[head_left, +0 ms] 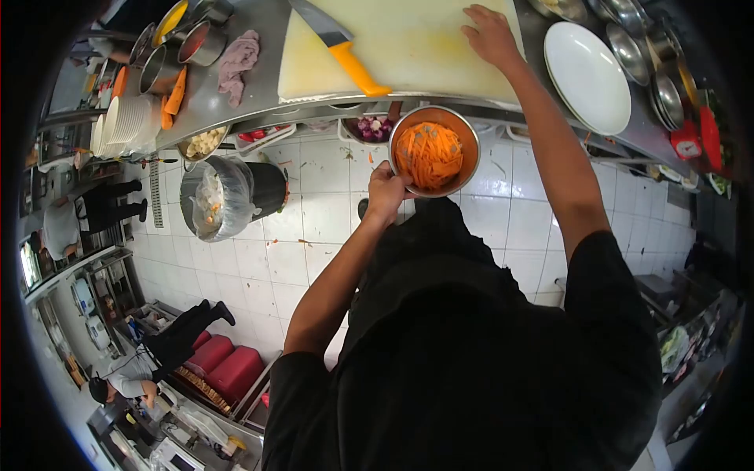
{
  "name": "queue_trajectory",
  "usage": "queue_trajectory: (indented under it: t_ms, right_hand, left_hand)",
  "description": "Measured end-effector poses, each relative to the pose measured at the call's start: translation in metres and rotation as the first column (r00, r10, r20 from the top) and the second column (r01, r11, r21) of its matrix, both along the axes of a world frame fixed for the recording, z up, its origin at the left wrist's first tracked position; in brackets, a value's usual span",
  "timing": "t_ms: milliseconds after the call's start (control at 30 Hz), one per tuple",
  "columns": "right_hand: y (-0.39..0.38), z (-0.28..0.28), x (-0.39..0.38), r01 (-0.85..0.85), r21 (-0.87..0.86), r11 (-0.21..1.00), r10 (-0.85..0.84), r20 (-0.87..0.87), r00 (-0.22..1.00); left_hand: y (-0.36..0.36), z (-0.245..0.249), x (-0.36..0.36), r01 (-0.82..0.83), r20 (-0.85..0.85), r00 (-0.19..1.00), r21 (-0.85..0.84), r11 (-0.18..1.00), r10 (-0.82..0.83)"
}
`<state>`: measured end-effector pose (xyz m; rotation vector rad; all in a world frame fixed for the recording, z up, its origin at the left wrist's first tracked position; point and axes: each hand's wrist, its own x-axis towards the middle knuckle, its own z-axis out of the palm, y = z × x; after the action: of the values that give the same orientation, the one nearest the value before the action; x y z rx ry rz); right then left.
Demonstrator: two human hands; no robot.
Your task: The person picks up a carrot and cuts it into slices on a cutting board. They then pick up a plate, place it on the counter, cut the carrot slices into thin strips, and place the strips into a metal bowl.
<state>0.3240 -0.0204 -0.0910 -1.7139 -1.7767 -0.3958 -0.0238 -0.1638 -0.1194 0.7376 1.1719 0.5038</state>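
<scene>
My left hand grips the side of a round metal bowl in front of my body, below the counter edge. Julienned carrots in bright orange strips fill the bowl. Stretched out at the upper right, my right hand is over the right part of a large pale cutting board, fingers spread and nothing held. A chef's knife with a yellow handle lies on the board's left side, its handle towards me.
Right of the board sit white oval plates, metal bowls and a red scale. On the left are a cloth, carrots and stacked plates. A lined bin stands below. Two people are farther left.
</scene>
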Motion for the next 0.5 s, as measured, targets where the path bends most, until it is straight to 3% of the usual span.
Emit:
queue_trajectory:
  t_ms: [100, 133, 200, 233, 300, 400, 433, 500]
  right_hand:
    - [-0.022, -0.007, -0.018, -0.111, -0.187, 0.976, 0.094, -0.094, 0.991]
    - [-0.056, 0.013, -0.048, -0.180, -0.274, 0.945, 0.142, -0.155, 0.978]
    - [-0.121, 0.023, -0.092, -0.352, -0.443, 0.824, 0.126, -0.463, 0.877]
    - [-0.147, 0.035, -0.113, -0.418, -0.460, 0.783, 0.162, -0.498, 0.852]
    - [-0.178, 0.016, -0.130, -0.430, -0.752, 0.500, 0.189, -0.390, 0.901]
    - [-0.211, -0.009, -0.151, -0.294, -0.785, 0.545, 0.202, -0.218, 0.955]
    - [-0.213, -0.011, -0.154, -0.277, -0.826, 0.491, 0.202, -0.201, 0.959]
    - [-0.218, -0.007, -0.158, -0.386, -0.752, 0.535, 0.229, -0.311, 0.922]
  left_hand:
    - [-0.005, -0.002, -0.002, 0.014, -0.005, 1.000, 0.013, 1.000, -0.014]
    - [-0.006, -0.001, -0.003, 0.010, 0.002, 1.000, 0.000, 1.000, -0.010]
    - [-0.007, 0.002, -0.003, 0.020, -0.009, 1.000, 0.019, 1.000, -0.020]
    - [-0.010, 0.005, -0.005, 0.022, -0.019, 1.000, 0.026, 0.999, -0.022]
    - [-0.012, 0.024, -0.004, 0.050, -0.060, 0.997, 0.065, 0.997, -0.046]
    - [-0.015, 0.041, -0.001, 0.143, -0.128, 0.984, 0.129, 0.981, -0.127]
    - [-0.018, 0.046, -0.001, 0.173, -0.155, 0.977, 0.154, 0.973, -0.149]
    - [-0.016, 0.077, -0.005, 0.329, -0.385, 0.898, 0.266, 0.906, -0.213]
